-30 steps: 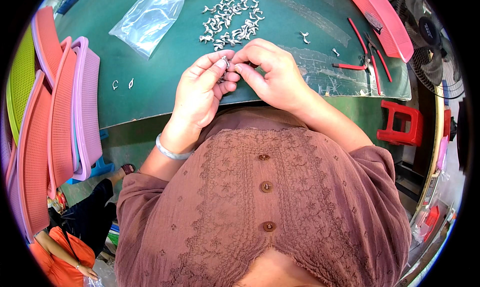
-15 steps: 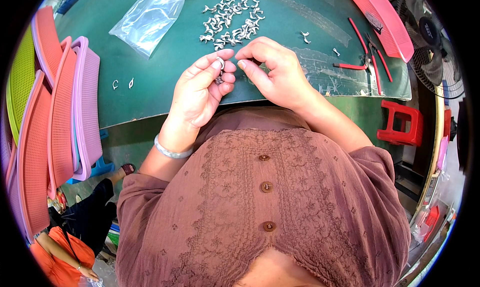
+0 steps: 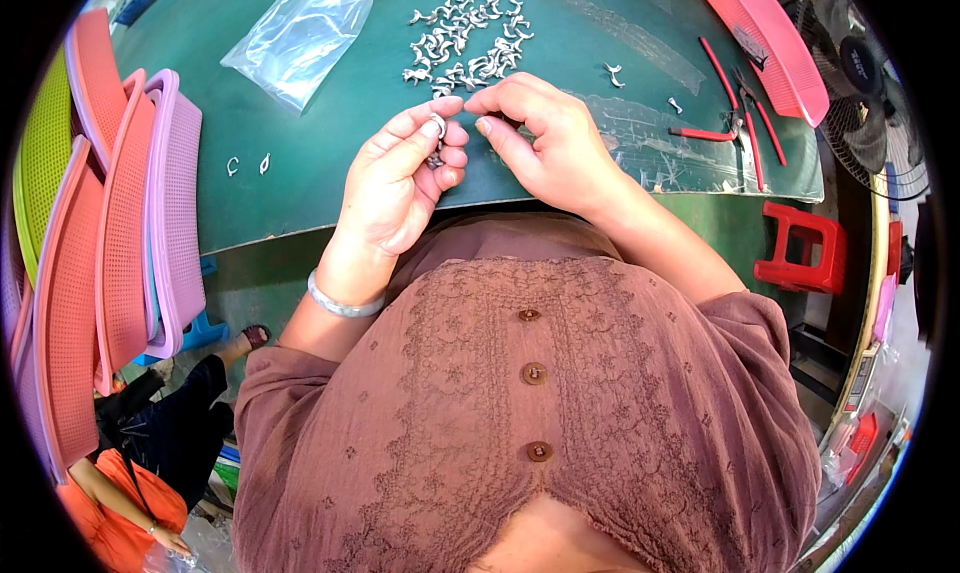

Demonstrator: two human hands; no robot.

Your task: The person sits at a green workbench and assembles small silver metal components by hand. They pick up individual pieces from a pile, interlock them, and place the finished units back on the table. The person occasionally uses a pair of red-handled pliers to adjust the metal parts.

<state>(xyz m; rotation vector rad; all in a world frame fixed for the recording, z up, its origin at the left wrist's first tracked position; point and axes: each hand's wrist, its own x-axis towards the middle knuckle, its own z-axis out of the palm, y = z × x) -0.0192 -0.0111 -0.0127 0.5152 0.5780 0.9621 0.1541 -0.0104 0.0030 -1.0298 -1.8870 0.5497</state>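
My left hand (image 3: 390,188), palm up, pinches a small silvery curved metal piece (image 3: 438,126) between thumb and forefinger. More such metal shows under it among the curled fingers. Just to the right is my right hand (image 3: 552,148), its thumb and bent forefinger a little apart and no thing visible between them. Its forefinger tip comes close to the left fingertips; its other fingers are mostly hidden. Beyond both hands, a loose pile of curved metal pieces (image 3: 462,41) lies on the green table (image 3: 330,163).
A clear plastic bag (image 3: 305,38) lies at far left. Two small loose pieces (image 3: 264,163) rest near left. Red-handled pliers (image 3: 745,123), a pink basket (image 3: 768,53) and a fan (image 3: 860,68) are at right. Stacked baskets (image 3: 175,203) stand left; a person in orange (image 3: 120,518) is lower left.
My right forefinger has straightened slightly toward the left fingertips. The left hand keeps its hold on the metal piece. The whole view has shifted very slightly.
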